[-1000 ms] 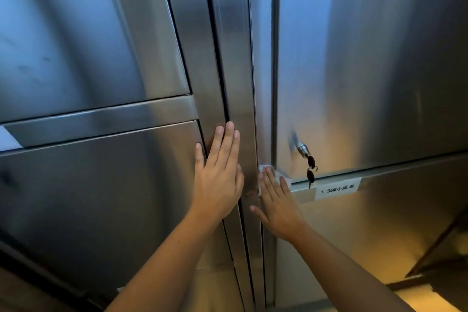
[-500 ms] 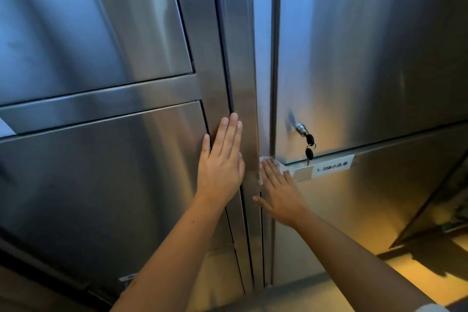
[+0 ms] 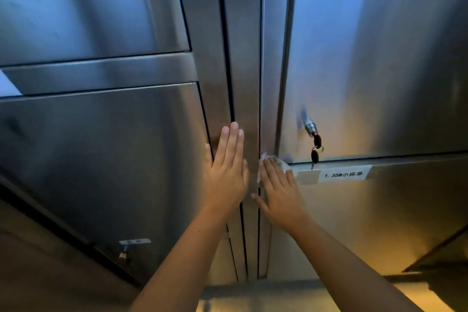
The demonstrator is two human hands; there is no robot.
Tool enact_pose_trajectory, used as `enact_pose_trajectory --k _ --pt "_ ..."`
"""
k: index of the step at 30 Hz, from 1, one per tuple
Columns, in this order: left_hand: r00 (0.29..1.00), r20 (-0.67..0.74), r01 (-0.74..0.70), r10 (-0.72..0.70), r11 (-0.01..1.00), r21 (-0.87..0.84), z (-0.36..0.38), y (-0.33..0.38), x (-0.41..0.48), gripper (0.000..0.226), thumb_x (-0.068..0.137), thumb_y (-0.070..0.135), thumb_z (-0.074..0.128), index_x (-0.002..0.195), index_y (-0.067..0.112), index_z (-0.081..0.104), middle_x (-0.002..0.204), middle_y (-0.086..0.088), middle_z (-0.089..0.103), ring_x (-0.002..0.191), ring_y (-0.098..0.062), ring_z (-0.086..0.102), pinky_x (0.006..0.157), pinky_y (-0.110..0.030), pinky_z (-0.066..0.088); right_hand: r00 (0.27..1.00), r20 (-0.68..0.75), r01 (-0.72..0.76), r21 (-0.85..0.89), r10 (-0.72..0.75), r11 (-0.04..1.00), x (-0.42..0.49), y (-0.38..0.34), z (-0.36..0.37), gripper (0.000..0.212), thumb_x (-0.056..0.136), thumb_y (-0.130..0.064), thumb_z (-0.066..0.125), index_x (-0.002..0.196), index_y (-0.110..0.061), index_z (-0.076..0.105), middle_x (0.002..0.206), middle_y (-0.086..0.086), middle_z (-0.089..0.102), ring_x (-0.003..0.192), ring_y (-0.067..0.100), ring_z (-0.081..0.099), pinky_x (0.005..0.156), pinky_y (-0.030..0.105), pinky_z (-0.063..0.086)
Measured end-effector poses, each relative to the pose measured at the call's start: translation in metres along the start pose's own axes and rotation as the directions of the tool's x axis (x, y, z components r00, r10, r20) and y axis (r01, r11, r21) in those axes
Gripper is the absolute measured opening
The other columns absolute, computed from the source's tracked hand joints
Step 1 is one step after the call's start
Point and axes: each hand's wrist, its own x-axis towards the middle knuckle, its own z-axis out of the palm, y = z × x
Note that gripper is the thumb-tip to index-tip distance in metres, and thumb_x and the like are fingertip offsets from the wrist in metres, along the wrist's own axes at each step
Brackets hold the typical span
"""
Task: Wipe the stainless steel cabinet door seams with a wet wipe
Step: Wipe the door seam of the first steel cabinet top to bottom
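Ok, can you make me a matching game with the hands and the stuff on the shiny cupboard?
Things:
1 left hand
2 wipe
3 keys
4 label

Places:
A hanging from the lock
B flat on the cupboard, holding nothing
C under the right hand fingers
D stuck on, to the right of the wipe

Pairs: 1-B, 2-C, 3-A, 4-D

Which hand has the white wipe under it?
The right hand, the one nearer the dangling keys: the wet wipe peeks out beneath its fingertips. The left hand lies flat on bare steel, nothing under it.
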Motion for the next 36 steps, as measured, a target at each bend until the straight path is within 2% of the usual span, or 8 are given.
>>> enact_pose_trajectory --k 2,4,8,13,18,24,30,36 --pt "0.999 -0.016 0.050 -0.050 0.999 0.002 0.009 0.005 -0.005 0.058 0.091 0.022 0.035 0.145 0.008 0.020 0.151 -0.008 0.016 0.142 -0.019 0.010 0.112 -0.049 0.014 0.994 -0.113 0.011 -0.011 -0.012 1.000 -0.001 0.001 0.001 0.073 0.090 -0.054 0.038 0.143 -0.005 0.025 0.149 0.016 0.027 0.138 0.031 0.024 0.106 0.051 0.020" --pt "0.997 -0.020 0.079 -0.079 0.997 0.001 0.018 0.009 -0.011 0.057 0.092 0.023 0.034 0.145 0.008 0.018 0.152 -0.008 0.013 0.143 -0.017 0.003 0.113 -0.048 0.008 0.974 -0.221 0.046 -0.043 -0.055 0.998 0.001 0.003 0.008 0.073 0.082 -0.048 0.060 0.136 -0.002 0.042 0.139 0.018 0.045 0.128 0.034 0.042 0.099 0.055 0.032" --pt "0.997 -0.030 0.068 -0.068 0.997 -0.028 0.042 0.011 -0.031 0.058 0.093 0.025 0.032 0.145 0.009 0.011 0.152 -0.009 0.013 0.143 -0.015 -0.004 0.112 -0.049 0.009 0.910 -0.405 0.072 -0.050 -0.086 0.996 0.004 0.008 0.027 0.077 0.072 -0.038 0.074 0.134 -0.001 0.046 0.135 0.018 0.050 0.126 0.033 0.046 0.100 0.054 0.025" --pt "0.990 -0.133 0.030 -0.037 0.998 -0.057 0.073 0.007 -0.047 0.057 0.095 0.025 0.030 0.146 0.011 0.009 0.152 -0.008 0.010 0.143 -0.015 -0.005 0.112 -0.048 0.010 0.856 -0.504 0.100 -0.063 -0.118 0.993 0.006 0.012 0.043 0.064 0.087 -0.044 0.039 0.137 -0.004 0.041 0.136 0.016 0.048 0.128 0.031 0.043 0.104 0.052 0.019" --pt "0.962 -0.271 0.004 -0.018 0.999 -0.054 0.103 0.007 -0.063 0.053 0.094 0.023 0.031 0.143 0.005 0.024 0.151 -0.011 0.019 0.141 -0.018 0.012 0.110 -0.054 0.013 0.735 -0.664 0.116 -0.076 -0.137 0.990 0.017 0.015 0.064 0.062 0.088 -0.043 0.037 0.136 -0.004 0.043 0.134 0.017 0.050 0.128 0.030 0.040 0.108 0.047 0.020" --pt "0.896 -0.444 -0.058 0.032 0.997 -0.046 0.149 0.004 -0.083 0.054 0.093 0.024 0.030 0.143 0.004 0.023 0.151 -0.010 0.017 0.141 -0.020 0.014 0.111 -0.054 0.009 0.563 -0.792 0.224 -0.129 -0.237 0.966 0.022 0.032 0.097 0.063 0.091 -0.041 0.036 0.142 -0.006 0.026 0.150 0.018 0.021 0.139 0.027 0.012 0.113 0.041 0.001" --pt "0.881 -0.473 -0.038 0.004 0.997 -0.062 0.175 0.016 -0.100 0.058 0.091 0.030 0.024 0.145 0.009 0.015 0.152 -0.005 0.006 0.141 -0.019 0.007 0.111 -0.052 0.003 0.609 -0.741 0.113 -0.273 -0.284 0.955 0.013 0.048 0.113 0.070 0.094 -0.040 0.039 0.144 -0.014 -0.002 0.149 0.010 -0.016 0.137 0.024 -0.020 0.110 0.038 -0.016" --pt "0.870 -0.488 -0.041 0.075 0.996 0.081 0.185 0.011 -0.101 0.059 0.091 0.031 0.024 0.144 0.006 0.022 0.152 -0.009 0.016 0.140 -0.027 0.016 0.110 -0.054 0.009 0.676 -0.720 0.060 -0.158 -0.156 0.986 0.010 0.038 0.141 0.076 0.095 -0.046 0.032 0.136 -0.018 -0.026 0.139 0.006 -0.041 0.128 0.021 -0.040 0.109 0.042 -0.013"
